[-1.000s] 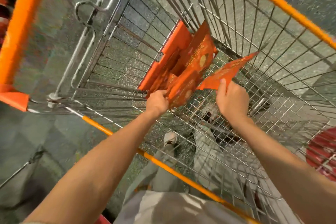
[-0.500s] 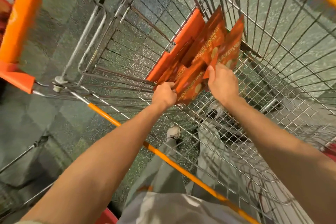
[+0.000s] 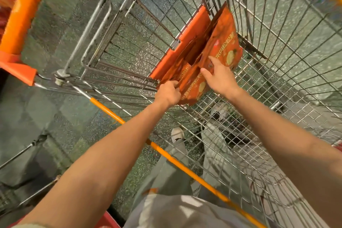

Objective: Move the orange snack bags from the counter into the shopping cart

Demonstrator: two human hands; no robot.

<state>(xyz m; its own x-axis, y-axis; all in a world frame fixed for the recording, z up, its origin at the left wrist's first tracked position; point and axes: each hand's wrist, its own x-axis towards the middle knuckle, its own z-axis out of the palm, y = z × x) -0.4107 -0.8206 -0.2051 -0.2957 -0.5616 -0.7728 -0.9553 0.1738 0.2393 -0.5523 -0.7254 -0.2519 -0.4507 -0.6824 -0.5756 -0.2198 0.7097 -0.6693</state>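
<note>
Orange snack bags point(image 3: 220, 46), flat, glossy foil pouches likely light, crinkly and slippery, stand against the wire shopping cart's point(image 3: 277, 79) orange flap, left hand point(image 3: 169, 93) pinching their lower edges, right hand point(image 3: 221, 77) pressing them with loosely straight fingers.

Bare metal wire cart point(image 3: 277, 46), shiny, with spots of rust. Glossy orange plastic flap point(image 3: 187, 42) and smooth orange plastic rail point(image 3: 185, 164). Printed orange snack bags point(image 3: 222, 42), slick and glossy like foil or plastic film. Speckled green floor point(image 3: 61, 29), smooth, faintly shiny.
</note>
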